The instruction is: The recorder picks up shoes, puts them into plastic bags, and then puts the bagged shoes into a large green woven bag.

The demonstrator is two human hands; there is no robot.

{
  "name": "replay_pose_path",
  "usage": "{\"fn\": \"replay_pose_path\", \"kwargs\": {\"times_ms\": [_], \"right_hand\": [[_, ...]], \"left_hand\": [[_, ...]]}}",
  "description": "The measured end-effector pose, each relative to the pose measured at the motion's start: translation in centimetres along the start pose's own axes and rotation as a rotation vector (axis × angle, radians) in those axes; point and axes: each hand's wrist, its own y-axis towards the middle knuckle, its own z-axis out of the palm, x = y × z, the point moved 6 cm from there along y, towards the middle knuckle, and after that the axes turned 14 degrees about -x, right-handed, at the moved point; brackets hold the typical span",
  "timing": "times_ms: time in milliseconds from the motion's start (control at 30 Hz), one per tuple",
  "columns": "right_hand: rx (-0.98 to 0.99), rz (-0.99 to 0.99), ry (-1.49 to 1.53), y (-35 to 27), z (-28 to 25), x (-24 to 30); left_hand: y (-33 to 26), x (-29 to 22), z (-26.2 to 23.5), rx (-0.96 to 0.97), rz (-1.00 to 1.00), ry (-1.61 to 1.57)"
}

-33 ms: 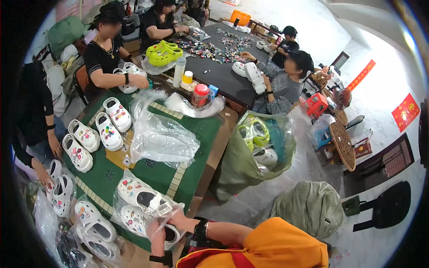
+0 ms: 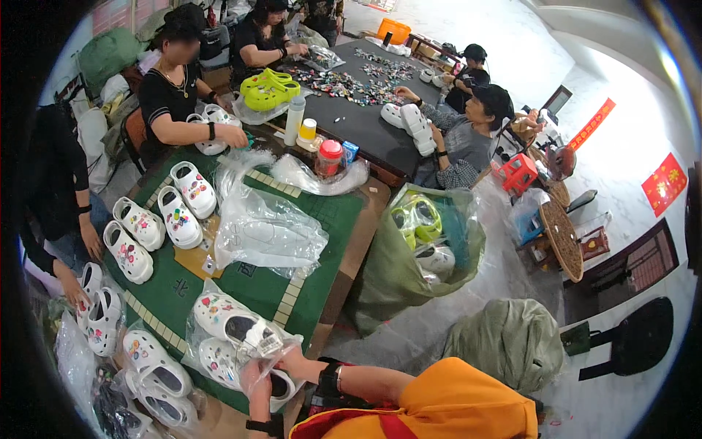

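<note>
At the near edge of the green table mat, a pair of white clogs (image 2: 219, 316) with colourful charms lies inside a clear plastic bag (image 2: 191, 347). My left hand (image 2: 255, 374) is closed around the bag's near end. Beside it, my right hand (image 2: 292, 360) grips the same end, its fingers partly covered by the plastic. The heel of one clog (image 2: 281, 389) shows between and below my hands. Both wrists wear black bands. Farther up the mat, two pairs of decorated white clogs (image 2: 180, 217) stand next to several flat clear plastic bags (image 2: 274, 227).
More bagged white clogs (image 2: 157, 366) lie at the near left, where a co-worker's hand (image 2: 73, 293) touches another pair. A green sack (image 2: 387, 271) of clogs stands right of the table. Co-workers sit around the black table (image 2: 365, 124), which holds scattered charms and lime clogs (image 2: 269, 89).
</note>
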Motion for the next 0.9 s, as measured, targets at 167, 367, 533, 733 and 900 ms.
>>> {"fn": "replay_pose_path", "kwargs": {"times_ms": [167, 367, 533, 733, 900], "right_hand": [[-0.124, 0.675, 0.556, -2.4, 0.9, 4.9], [-0.259, 0.479, 0.539, -2.6, -0.9, 8.7], [-0.235, 0.319, 0.085, -1.1, -1.7, 4.8], [-0.23, 0.081, -0.152, -0.4, -1.0, 6.6], [-0.065, 0.365, 0.146, -0.6, -1.8, 6.0]], "left_hand": [[-0.6, -1.2, -1.2, -0.089, -0.124, -0.219], [-0.3, -3.0, 0.2, -0.012, -0.008, 0.044], [0.5, -3.8, 1.8, 0.072, 0.138, 0.157], [-0.7, -3.2, 0.8, -0.164, 0.299, 0.029], [-1.3, -4.1, 0.2, 0.18, 0.107, 0.034]]}}
